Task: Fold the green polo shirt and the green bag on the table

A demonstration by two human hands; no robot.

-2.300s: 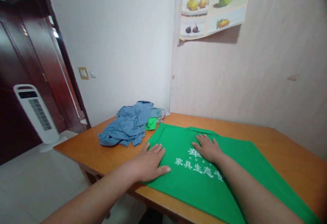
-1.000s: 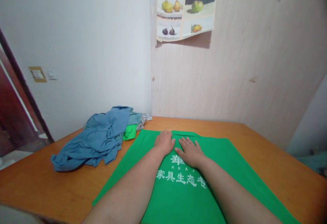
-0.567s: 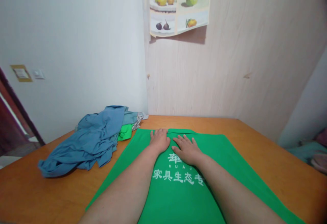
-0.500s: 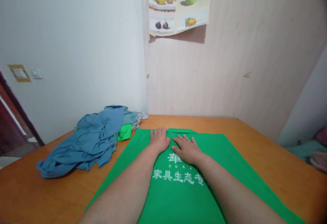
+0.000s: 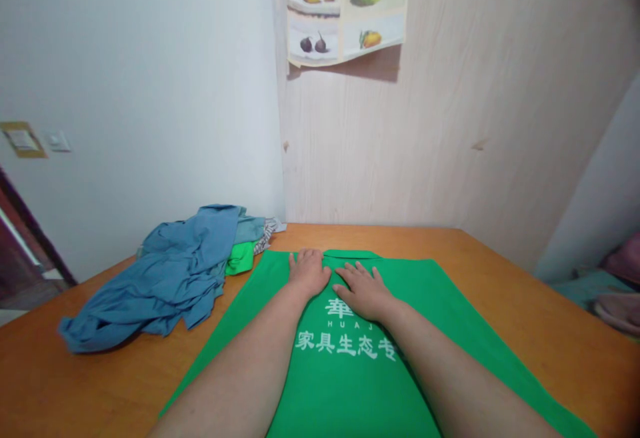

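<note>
A green shirt with white printed characters lies spread flat in front of me, its collar at the far end. My left hand rests palm down on the cloth just left of the collar, fingers stretched out and holding nothing. Beside it, my right hand lies flat with spread fingers, partly over the print. A small gap separates the two hands. My forearms cover parts of the shirt and some of the lettering.
A heap of blue clothes, with bright green and striped pieces at its right end, lies left of the shirt on the orange wooden table. A wall stands behind the table, with a fruit picture sheet on it.
The whole view has shifted slightly, so everything sits a little further left. Both hands stay flat on the shirt in nearly the same place.
</note>
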